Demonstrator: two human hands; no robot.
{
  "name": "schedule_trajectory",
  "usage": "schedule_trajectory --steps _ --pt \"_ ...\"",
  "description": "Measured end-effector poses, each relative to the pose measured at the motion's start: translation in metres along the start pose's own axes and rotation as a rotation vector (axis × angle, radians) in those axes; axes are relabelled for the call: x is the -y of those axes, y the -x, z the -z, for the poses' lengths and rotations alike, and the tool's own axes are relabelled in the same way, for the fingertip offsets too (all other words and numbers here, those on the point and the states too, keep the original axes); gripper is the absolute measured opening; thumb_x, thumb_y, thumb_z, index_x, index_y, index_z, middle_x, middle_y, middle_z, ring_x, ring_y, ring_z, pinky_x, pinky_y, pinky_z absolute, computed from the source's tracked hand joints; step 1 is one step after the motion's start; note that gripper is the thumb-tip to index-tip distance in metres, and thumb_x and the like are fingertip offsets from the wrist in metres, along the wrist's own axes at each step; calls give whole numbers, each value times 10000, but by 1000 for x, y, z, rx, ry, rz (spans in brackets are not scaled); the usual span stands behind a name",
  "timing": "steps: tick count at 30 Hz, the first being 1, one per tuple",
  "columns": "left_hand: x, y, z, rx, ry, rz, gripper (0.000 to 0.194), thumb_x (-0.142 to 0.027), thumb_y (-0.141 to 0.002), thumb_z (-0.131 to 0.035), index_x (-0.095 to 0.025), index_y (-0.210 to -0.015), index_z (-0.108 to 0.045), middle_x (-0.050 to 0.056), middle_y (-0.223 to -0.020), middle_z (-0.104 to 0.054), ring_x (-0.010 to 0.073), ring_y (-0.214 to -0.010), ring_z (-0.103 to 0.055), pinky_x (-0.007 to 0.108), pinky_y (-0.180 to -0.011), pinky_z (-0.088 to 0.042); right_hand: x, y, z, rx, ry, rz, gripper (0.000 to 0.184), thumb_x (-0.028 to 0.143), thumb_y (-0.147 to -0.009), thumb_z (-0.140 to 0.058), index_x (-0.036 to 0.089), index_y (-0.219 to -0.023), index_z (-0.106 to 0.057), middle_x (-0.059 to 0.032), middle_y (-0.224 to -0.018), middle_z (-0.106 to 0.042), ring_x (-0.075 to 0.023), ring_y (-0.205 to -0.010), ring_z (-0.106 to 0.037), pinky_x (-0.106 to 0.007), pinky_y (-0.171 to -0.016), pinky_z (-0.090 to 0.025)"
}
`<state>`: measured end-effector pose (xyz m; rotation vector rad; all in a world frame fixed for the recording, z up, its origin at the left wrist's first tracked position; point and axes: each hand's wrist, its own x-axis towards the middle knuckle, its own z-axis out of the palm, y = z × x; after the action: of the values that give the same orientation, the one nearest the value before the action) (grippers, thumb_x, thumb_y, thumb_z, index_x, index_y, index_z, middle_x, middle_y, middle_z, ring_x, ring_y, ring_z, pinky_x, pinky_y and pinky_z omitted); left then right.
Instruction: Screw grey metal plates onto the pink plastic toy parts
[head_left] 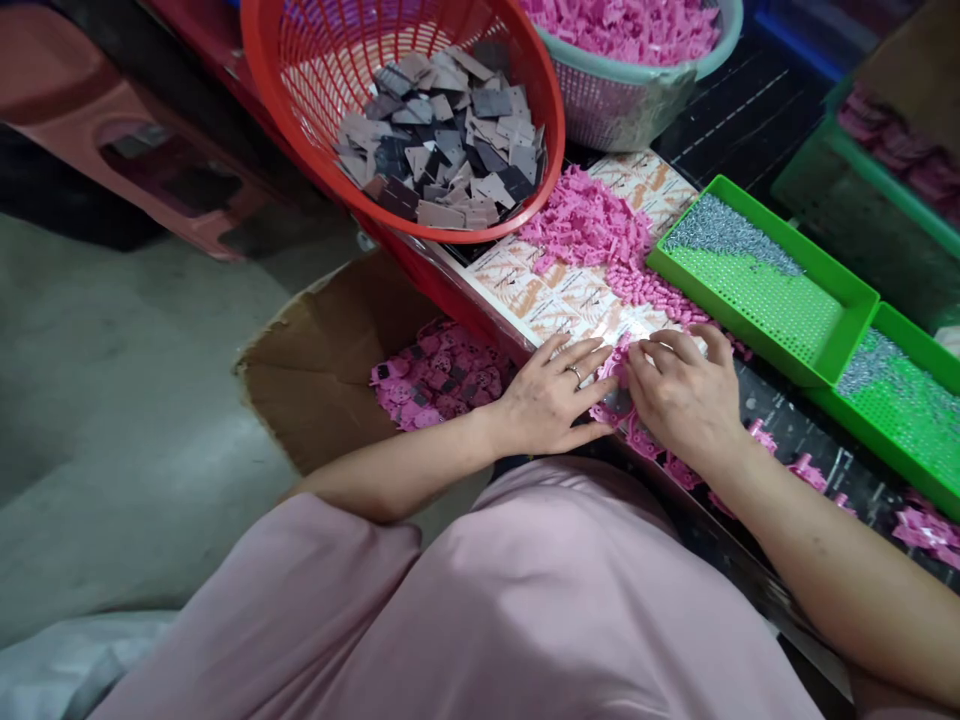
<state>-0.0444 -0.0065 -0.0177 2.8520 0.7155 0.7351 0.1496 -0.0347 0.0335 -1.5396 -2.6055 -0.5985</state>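
Note:
A pink plastic part (pixel 619 400) with a grey plate in its middle lies at the table's front edge, between my hands. My left hand (pixel 551 395), a ring on one finger, has its fingers stretched out flat, the tips touching the part's left side. My right hand (pixel 679 390) is curled over the part's right side with fingers bent and pressed together; what the fingertips pinch is hidden. Just beyond my hands lie small pink pegs (pixel 652 288) and a heap of thin pink pieces (pixel 581 220). More pink parts (pixel 679 470) line the front edge under my right wrist.
A red basket (pixel 551 150) of grey plates stands at the back left, beside a pale basket (pixel 630 100) of pink pieces. Green trays (pixel 817 345) with small metal screws run along the right. Below the table's left edge sits a cardboard box (pixel 300 360) with pink parts.

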Motion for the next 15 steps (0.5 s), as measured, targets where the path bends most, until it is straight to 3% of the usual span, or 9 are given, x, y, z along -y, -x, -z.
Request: schedule_trajectory --steps 4,8,13,15 --pt "-2 -3 4 16 -20 8 546 -563 -906 -497 -136 -1227 -613 167 -1345 -565 312 -1305 -466 517 -1092 -335 -11 7 7 -103 -80 -119 201 256 -956 -509 166 -1003 -683 -27 -995 -735 -210 -976 -659 -428 -1014 -324" --pt "-4 -13 4 -20 -53 21 596 -580 -901 -491 -135 -1291 -563 147 -1354 -561 311 -1278 -484 493 -1055 -368 -36 22 30 -214 -98 -259 183 261 -951 -522 200 -1016 -682 -16 -1035 -729 -183 -937 -684 -376 -1003 -380" --pt "-7 -33 -4 9 -136 67 528 -540 -950 -424 -134 -1233 -606 126 -1314 -597 297 -1217 -521 465 -981 -404 -63 67 56 -391 -32 -296 96 253 -866 -629 233 -949 -673 -12 -912 -742 -189 -818 -706 -339 -870 -489" --pt "-7 -38 -6 46 -165 76 535 -535 -961 -404 -122 -1229 -611 127 -1289 -614 292 -1166 -553 449 -933 -421 -70 94 61 -395 -5 -384 109 261 -839 -657 251 -945 -678 -16 -883 -744 -193 -803 -711 -329 -809 -515"
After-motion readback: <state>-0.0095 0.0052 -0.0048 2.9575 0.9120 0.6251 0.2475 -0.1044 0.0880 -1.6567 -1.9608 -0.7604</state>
